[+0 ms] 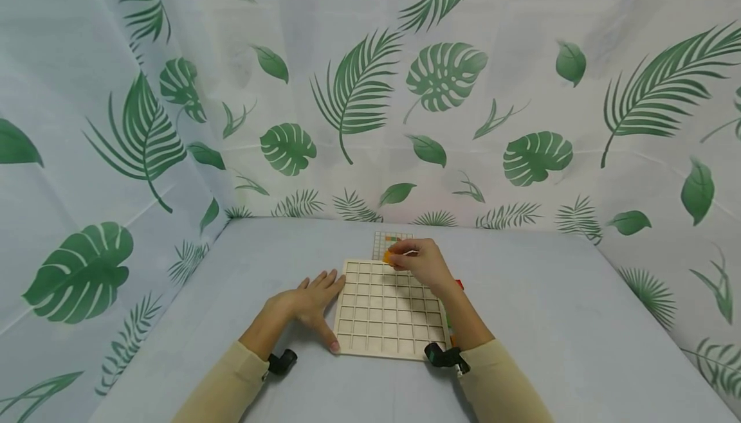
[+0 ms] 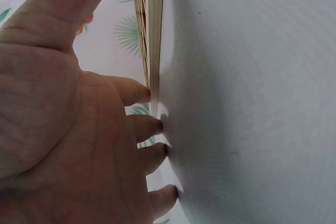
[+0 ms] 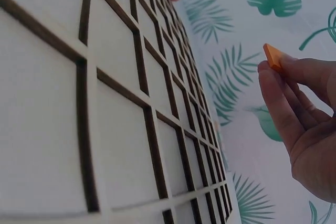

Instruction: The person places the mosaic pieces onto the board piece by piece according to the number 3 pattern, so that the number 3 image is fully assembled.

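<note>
Head: left hand, fingers spread, touches left side of wooden grid board; right hand pinches orange tile near board's far edge. Red piece at board's right. Work seems barely begun: board shows no tiles set.
Left wrist: fingers apart at board's side.
Right wrist: tile between thumb and fingertips, unplaced.

grid board: no letters or numbers can be read in its cells.
orange piece: no readable mark on its visible faces.
gridded card, twelve o'clock from the board: small coloured squares on printed lines; any writing is too small to tell.
left wrist camera, eight o'clock: no readable brand.
right wrist camera, four o'clock: no readable brand.
leaf-print cloth: no readable words.
</note>
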`<action>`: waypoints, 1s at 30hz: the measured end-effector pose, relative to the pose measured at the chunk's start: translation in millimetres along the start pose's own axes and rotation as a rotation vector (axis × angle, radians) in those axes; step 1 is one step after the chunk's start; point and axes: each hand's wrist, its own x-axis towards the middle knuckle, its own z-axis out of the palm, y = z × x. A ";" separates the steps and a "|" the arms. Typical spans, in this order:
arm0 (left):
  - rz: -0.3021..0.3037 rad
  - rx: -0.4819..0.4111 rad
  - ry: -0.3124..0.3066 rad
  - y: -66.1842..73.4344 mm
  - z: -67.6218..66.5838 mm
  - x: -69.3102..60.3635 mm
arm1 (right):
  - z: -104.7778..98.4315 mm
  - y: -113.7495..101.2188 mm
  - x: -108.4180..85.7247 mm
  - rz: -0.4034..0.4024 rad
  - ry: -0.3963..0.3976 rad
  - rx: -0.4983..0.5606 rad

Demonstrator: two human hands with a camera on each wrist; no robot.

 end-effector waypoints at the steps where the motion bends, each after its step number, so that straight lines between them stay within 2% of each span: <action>1: -0.002 -0.001 -0.001 0.1 -0.2 0.0 | 1.7 0.1 0.5 0.005 -0.004 0.002; 12: 0.005 0.003 0.000 -0.9 -0.9 -0.2 | 19.8 1.6 2.8 0.063 -0.001 -0.023; 23: 0.005 -0.005 0.002 -2.4 0.1 -0.4 | 24.1 5.0 3.3 0.107 0.018 -0.065; 30: 0.009 -0.009 0.002 -3.2 1.8 0.8 | 27.7 9.8 4.5 0.101 0.020 -0.085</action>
